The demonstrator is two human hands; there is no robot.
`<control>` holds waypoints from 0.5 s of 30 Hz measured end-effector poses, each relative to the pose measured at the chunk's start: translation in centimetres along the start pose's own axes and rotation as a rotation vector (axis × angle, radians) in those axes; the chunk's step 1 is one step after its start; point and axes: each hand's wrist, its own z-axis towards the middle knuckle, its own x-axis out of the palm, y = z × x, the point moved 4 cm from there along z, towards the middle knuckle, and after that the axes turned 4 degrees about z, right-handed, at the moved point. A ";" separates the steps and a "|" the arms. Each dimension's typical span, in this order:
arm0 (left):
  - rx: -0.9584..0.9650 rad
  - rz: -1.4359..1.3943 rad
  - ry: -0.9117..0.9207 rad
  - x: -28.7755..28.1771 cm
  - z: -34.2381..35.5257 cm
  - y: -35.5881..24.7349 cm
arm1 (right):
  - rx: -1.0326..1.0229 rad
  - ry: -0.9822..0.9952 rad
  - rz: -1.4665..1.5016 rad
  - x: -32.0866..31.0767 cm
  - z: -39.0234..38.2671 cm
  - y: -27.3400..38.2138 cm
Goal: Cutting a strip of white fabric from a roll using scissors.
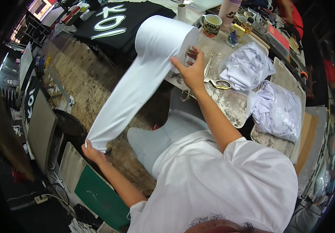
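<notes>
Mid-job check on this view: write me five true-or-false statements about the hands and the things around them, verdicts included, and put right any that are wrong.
1. The left hand grips the lower end of the white strip. True.
2. The strip has come fully away from the roll. False: it runs down from the roll unbroken.
3. Scissors lie on the table. True.
4. The right hand holds the scissors. False: it touches the roll.
5. The mug stands to the left of the roll. False: it stands to its right.
</notes>
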 end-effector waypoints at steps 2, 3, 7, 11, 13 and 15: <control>-0.003 0.015 -0.036 -2.8 1.2 1.6 | -0.021 0.071 -0.090 0.4 0.1 0.7; -0.029 0.025 -0.061 -3.4 1.1 2.0 | -0.018 0.074 -0.093 0.4 0.3 0.6; 0.065 0.258 -0.249 -7.5 0.9 4.1 | 0.034 0.142 -0.158 1.3 0.0 0.5; 0.309 0.764 -0.623 -10.7 0.2 6.2 | 0.096 0.285 0.111 2.3 -0.5 2.0; 0.243 0.778 -0.590 -11.7 0.9 7.8 | 0.083 0.318 0.172 2.5 -0.7 1.5; 0.120 0.714 -0.465 -10.9 1.4 9.2 | 0.039 0.342 0.134 2.2 -0.9 1.3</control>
